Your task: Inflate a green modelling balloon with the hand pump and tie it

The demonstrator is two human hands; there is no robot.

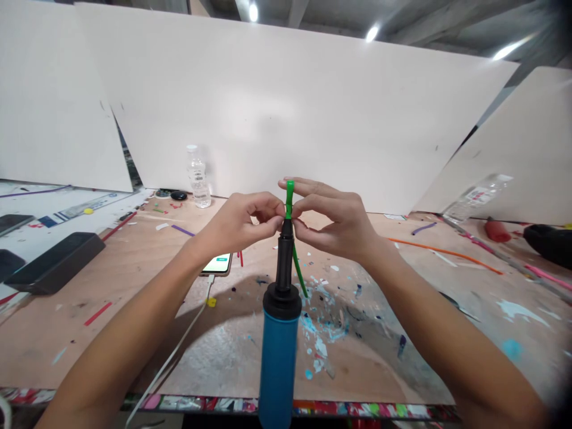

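A blue hand pump (pixel 279 357) with a black top and nozzle stands upright at the bottom centre. A green balloon (pixel 290 193) sits over the nozzle tip, and its thin uninflated length hangs down behind the nozzle on the right. From the left, my left hand (pixel 250 219) pinches the balloon at the nozzle tip between thumb and fingers. On the other side my right hand (pixel 333 217) holds the same spot with thumb and index finger, its upper fingers stretched behind the balloon's top.
A phone (pixel 218 263) with a white cable lies behind my left forearm. Water bottles (pixel 199 179) stand or lean by the white board (pixel 268 101). A black box (pixel 56 262) is at left, an orange balloon (pixel 447 250) at right. Balloon scraps litter the table (pixel 214 363).
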